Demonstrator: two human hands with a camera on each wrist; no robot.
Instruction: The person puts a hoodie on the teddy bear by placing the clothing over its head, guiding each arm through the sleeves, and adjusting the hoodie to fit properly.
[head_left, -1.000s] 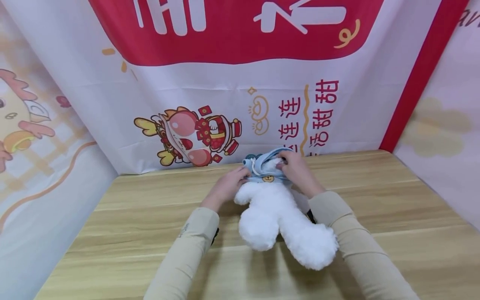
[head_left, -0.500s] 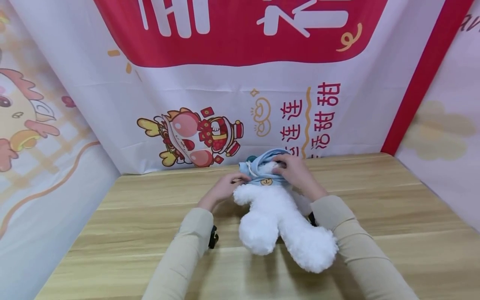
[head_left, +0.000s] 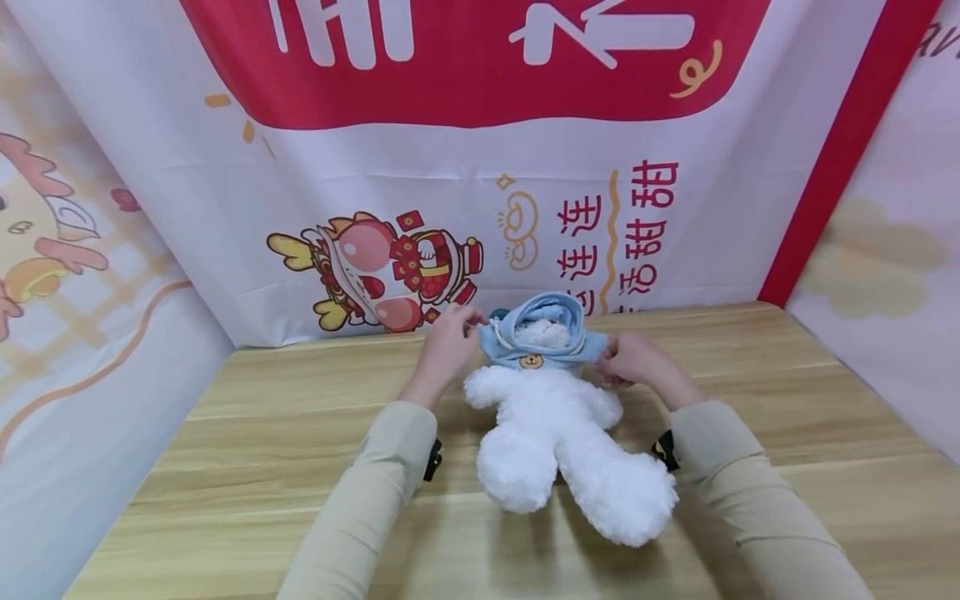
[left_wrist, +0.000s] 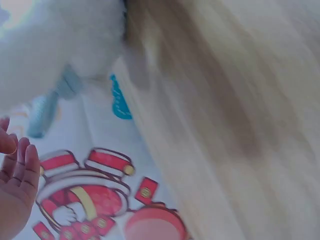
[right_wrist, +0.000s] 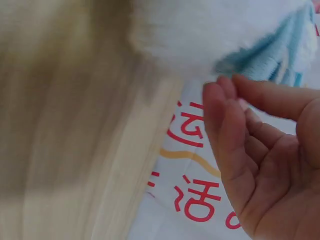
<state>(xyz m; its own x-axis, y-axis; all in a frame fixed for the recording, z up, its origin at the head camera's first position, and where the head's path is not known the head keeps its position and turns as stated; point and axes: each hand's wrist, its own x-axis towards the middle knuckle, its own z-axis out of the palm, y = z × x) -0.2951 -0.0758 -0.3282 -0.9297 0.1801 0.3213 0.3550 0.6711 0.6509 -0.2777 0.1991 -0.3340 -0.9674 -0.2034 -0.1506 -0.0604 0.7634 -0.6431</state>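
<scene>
A white plush toy [head_left: 551,417] lies on its back on the wooden table, legs toward me. Around its head and upper body sits a small light-blue hoodie [head_left: 517,354] with a bear patch and white cord; white fur shows inside the hood. My right hand [head_left: 637,358] pinches the hoodie's right sleeve end between thumb and fingertips, and the right wrist view shows this blue corner [right_wrist: 257,62] at the fingertips. At the other sleeve is my left hand [head_left: 450,342]. In the left wrist view its fingers [left_wrist: 19,177] are loosely extended, slightly apart from the blue sleeve [left_wrist: 42,115].
The wooden table [head_left: 300,467] meets a white printed cloth backdrop [head_left: 247,192] just behind the toy's head. A teal shape with writing [left_wrist: 119,100] shows at that edge. Patterned cloth panels [head_left: 97,392] stand at both sides.
My right hand has left the hood opening and moved right to the sleeve end. My left hand has risen along the left sleeve. The hood now stands rounder, and both sleeves are spread outward.
</scene>
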